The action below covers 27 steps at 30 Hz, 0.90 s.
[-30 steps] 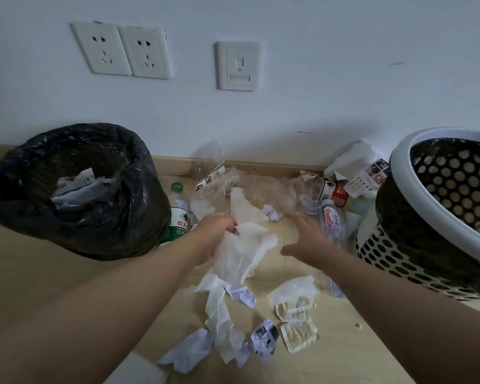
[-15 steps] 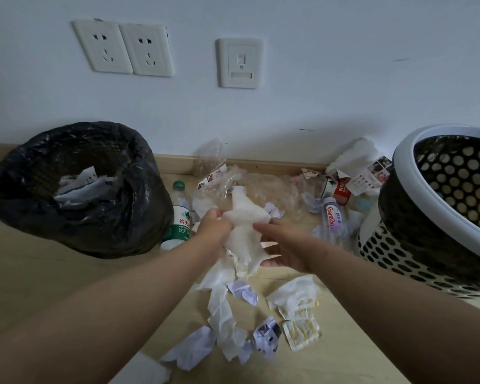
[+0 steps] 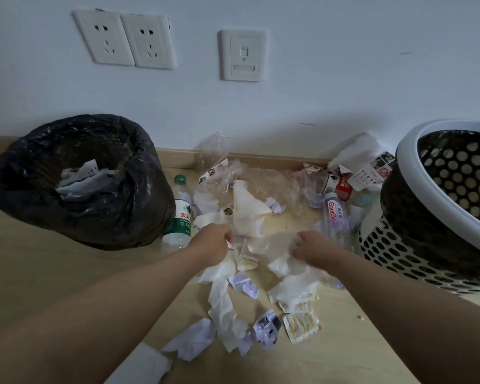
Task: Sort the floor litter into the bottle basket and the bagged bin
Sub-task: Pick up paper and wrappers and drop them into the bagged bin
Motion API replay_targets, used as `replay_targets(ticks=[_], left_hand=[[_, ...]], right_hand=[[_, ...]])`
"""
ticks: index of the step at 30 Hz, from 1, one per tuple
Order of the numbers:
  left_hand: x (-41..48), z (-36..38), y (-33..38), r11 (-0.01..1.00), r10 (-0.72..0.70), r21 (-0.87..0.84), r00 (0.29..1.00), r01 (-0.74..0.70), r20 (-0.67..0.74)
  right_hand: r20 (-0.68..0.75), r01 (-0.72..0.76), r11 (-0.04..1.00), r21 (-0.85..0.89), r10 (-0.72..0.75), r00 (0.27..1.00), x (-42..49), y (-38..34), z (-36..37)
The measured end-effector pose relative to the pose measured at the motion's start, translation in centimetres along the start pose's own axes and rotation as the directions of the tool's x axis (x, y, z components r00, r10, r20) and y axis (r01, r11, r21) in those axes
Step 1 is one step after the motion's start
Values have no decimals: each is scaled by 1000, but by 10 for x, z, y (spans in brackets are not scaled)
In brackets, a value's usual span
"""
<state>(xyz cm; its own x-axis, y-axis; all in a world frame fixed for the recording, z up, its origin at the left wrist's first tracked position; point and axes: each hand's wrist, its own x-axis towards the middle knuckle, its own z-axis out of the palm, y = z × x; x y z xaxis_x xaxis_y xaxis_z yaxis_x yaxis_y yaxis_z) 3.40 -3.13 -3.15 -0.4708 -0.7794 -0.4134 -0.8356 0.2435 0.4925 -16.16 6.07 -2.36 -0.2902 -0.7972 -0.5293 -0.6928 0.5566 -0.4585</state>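
The bagged bin (image 3: 75, 214) stands on the floor (image 3: 53, 273) by the wall, with crumpled paper (image 3: 81, 178) inside it. A green-capped bottle (image 3: 179, 217) sits just beside the bin, against its black bag. A little further from the bin, the left hand (image 3: 211, 245) pinches a white tissue (image 3: 247, 214). The right hand (image 3: 313, 246), further off again, grips the tissue's blurred other end. Paper scraps (image 3: 227, 309) lie under both hands. A purple-labelled bottle (image 3: 334, 214) lies beyond the right hand, and the perforated basket (image 3: 416, 253) stands farthest from the bin.
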Motion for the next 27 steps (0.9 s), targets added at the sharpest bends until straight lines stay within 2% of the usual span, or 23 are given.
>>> replay_targets(ticks=[2, 5, 7, 10, 14, 16, 19, 22, 27], left_hand=[[-6, 9, -16, 953, 47, 292, 992, -79, 114], [-13, 29, -35, 900, -18, 419, 950, -120, 312], [-14, 40, -41, 863, -58, 484, 925, -143, 377], [-13, 41, -44, 845, -81, 526, 950, -95, 301], [-8, 26, -37, 881, -35, 473, 997, -5, 76], [-8, 14, -29, 923, -17, 382, 997, 42, -69], [-5, 0, -20, 986, -29, 152, 969, 68, -244], [2, -7, -19, 996, -77, 16, 956, 85, -284], [15, -6, -29, 985, -149, 60, 972, 162, -181]], right_hand=[[66, 39, 964, -263, -23, 998, -8, 8, 3], [180, 78, 905, -418, -2, 984, -16, 15, 14], [212, 95, 885, -455, 3, 977, -16, 16, 20], [214, 115, 870, -479, -12, 977, -13, 12, 21], [190, 119, 875, -469, -32, 981, -11, 5, 17], [184, 121, 881, -457, -40, 982, -11, 2, 15], [152, 101, 903, -418, -40, 988, -8, 2, 13], [130, 85, 915, -394, -36, 991, -10, 1, 13], [174, 99, 928, -360, -37, 984, -12, 1, 13]])
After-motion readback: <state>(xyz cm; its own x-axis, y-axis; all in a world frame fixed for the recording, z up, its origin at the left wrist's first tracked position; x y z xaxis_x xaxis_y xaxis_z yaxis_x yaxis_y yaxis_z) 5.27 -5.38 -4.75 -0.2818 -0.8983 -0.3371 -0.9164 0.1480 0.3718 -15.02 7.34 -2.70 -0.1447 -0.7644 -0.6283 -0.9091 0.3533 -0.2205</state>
